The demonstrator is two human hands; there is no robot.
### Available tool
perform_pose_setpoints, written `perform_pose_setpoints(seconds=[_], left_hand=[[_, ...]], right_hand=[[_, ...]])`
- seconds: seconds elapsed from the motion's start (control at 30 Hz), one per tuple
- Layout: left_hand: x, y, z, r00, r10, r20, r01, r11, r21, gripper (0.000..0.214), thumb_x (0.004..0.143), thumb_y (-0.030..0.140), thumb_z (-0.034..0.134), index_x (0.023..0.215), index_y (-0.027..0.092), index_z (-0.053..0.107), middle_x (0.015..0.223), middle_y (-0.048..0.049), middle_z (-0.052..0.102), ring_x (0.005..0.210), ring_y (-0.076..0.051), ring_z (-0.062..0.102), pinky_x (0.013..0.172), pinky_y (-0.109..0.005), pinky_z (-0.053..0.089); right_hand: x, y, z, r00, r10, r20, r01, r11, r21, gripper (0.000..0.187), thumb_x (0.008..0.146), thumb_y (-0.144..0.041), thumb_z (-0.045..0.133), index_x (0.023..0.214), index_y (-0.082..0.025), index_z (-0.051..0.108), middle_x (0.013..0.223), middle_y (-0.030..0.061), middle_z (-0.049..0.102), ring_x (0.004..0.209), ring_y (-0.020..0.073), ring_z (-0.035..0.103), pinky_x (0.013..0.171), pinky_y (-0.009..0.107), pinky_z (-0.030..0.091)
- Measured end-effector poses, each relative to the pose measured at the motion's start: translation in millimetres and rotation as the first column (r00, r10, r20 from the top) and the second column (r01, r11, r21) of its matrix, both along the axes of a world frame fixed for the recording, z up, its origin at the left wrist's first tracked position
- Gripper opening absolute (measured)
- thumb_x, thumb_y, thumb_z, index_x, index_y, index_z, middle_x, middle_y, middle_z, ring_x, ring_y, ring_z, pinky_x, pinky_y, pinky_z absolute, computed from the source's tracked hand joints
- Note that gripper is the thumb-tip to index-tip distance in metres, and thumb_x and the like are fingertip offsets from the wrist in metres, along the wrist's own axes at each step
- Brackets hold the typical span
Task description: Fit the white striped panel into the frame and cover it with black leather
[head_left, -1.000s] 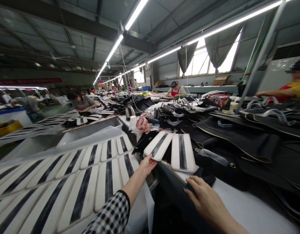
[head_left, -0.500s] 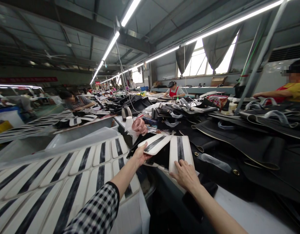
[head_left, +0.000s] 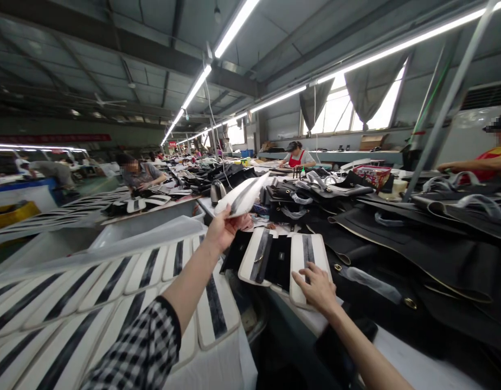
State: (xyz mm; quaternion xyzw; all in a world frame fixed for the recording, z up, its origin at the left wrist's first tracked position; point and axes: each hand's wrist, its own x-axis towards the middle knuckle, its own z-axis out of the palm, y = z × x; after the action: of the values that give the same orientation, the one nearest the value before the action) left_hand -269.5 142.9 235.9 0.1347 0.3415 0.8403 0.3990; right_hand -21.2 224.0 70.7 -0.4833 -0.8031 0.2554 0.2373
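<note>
My left hand (head_left: 220, 232) is closed on a white panel with a dark stripe (head_left: 243, 196), lifted off the bench and tilted up. My right hand (head_left: 318, 286) lies with its fingers spread on another white striped panel (head_left: 309, 259) on the bench. Beside it a further striped panel (head_left: 259, 256) lies flat, with a black piece (head_left: 281, 263) between the two.
Rows of white striped panels (head_left: 112, 292) cover the surface on my left. Black bags and straps (head_left: 417, 238) are heaped on the right. A small pink fan (head_left: 245, 221) and a kettle (head_left: 217, 191) stand behind. Other people work at benches further off.
My left hand has lifted one striped panel up off the pile, uncovering another beneath it. My right hand moved from the bench edge onto the right panel.
</note>
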Motion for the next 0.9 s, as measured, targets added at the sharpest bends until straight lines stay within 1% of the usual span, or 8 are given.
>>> perform_pose_setpoints(seconds=[0.1,0.17,0.27,0.33,0.47,0.63,0.73,0.9], left_hand=[[51.8,-29.0,-34.1,0.994,-0.095,-0.046,0.096,0.995,0.017,0.019,0.090,0.020,0.063,0.107,0.013,0.065,0.095,-0.0075,0.073,0.071,-0.016,0.069,0.056,-0.024,0.059],[90.4,-47.6,-64.2,0.973,-0.177,-0.148,0.183,0.983,0.032,0.030,0.084,0.026,0.071,0.112,0.016,0.064,0.102,-0.0068,0.072,0.073,-0.018,0.069,0.056,-0.026,0.058],[137.1,-76.7,-103.7,0.920,-0.302,-0.250,0.309,0.951,-0.012,0.039,0.078,0.039,0.077,0.108,0.016,0.067,0.098,-0.0063,0.073,0.075,-0.017,0.068,0.062,-0.025,0.056],[150.8,-97.0,-118.4,0.795,-0.511,-0.328,0.498,0.858,-0.128,0.049,0.072,0.053,0.077,0.097,0.011,0.070,0.083,-0.0086,0.072,0.064,-0.018,0.066,0.057,-0.027,0.054],[141.0,-124.9,-113.1,0.361,-0.831,-0.424,0.787,0.515,-0.339,0.076,0.056,0.074,0.075,0.095,0.009,0.071,0.075,-0.0084,0.068,0.045,-0.009,0.052,0.044,-0.021,0.038],[155.0,-129.0,-84.4,0.580,-0.683,-0.444,0.650,0.717,-0.252,0.058,0.070,0.055,0.078,0.109,0.015,0.068,0.090,-0.0067,0.069,0.066,-0.010,0.059,0.060,-0.018,0.045],[190.8,-132.6,-84.8,0.585,-0.788,-0.192,0.779,0.612,-0.141,0.049,0.070,0.039,0.082,0.109,0.014,0.068,0.097,-0.0114,0.072,0.079,-0.020,0.067,0.076,-0.029,0.053],[233.2,-152.3,-102.3,0.397,-0.918,-0.003,0.917,0.397,0.034,0.050,0.062,0.036,0.087,0.101,0.009,0.071,0.086,-0.0101,0.074,0.070,-0.018,0.068,0.072,-0.027,0.055]], right_hand=[[7.0,-15.0,36.7,0.970,0.017,-0.242,-0.036,0.996,-0.077,0.056,0.093,-0.061,0.033,0.114,-0.020,0.064,0.133,0.0117,0.057,0.125,0.0286,0.049,0.101,0.046,0.042],[14.2,-29.7,63.3,0.856,0.057,-0.514,-0.197,0.955,-0.222,0.063,0.094,-0.066,0.026,0.123,-0.019,0.058,0.126,0.0113,0.063,0.112,0.0246,0.061,0.090,0.039,0.051],[32.3,-52.8,93.3,0.530,-0.165,-0.832,-0.437,0.788,-0.434,0.057,0.085,-0.063,0.057,0.121,-0.018,0.058,0.115,0.0121,0.069,0.097,0.0262,0.068,0.078,0.037,0.057],[50.7,-67.1,101.3,0.454,-0.335,-0.826,-0.410,0.744,-0.527,0.053,0.074,-0.050,0.076,0.113,-0.018,0.061,0.101,0.0104,0.073,0.084,0.0265,0.070,0.073,0.038,0.058],[93.4,-99.0,97.3,0.479,-0.442,-0.758,-0.318,0.718,-0.619,0.043,0.069,-0.039,0.083,0.102,-0.017,0.066,0.086,0.0087,0.075,0.068,0.0244,0.070,0.064,0.036,0.059],[123.3,-148.1,92.5,0.493,-0.451,-0.744,-0.375,0.662,-0.649,0.037,0.072,-0.038,0.081,0.100,-0.016,0.068,0.088,0.0095,0.075,0.066,0.0225,0.070,0.062,0.033,0.059],[131.0,-174.7,87.2,0.468,-0.433,-0.771,-0.477,0.611,-0.632,0.035,0.076,-0.038,0.078,0.103,-0.017,0.069,0.090,0.0103,0.075,0.069,0.0227,0.071,0.065,0.032,0.059],[160.5,-205.8,80.3,0.397,-0.404,-0.824,-0.593,0.572,-0.566,0.032,0.072,-0.037,0.081,0.097,-0.018,0.072,0.090,0.0089,0.075,0.071,0.0222,0.071,0.068,0.031,0.059]])
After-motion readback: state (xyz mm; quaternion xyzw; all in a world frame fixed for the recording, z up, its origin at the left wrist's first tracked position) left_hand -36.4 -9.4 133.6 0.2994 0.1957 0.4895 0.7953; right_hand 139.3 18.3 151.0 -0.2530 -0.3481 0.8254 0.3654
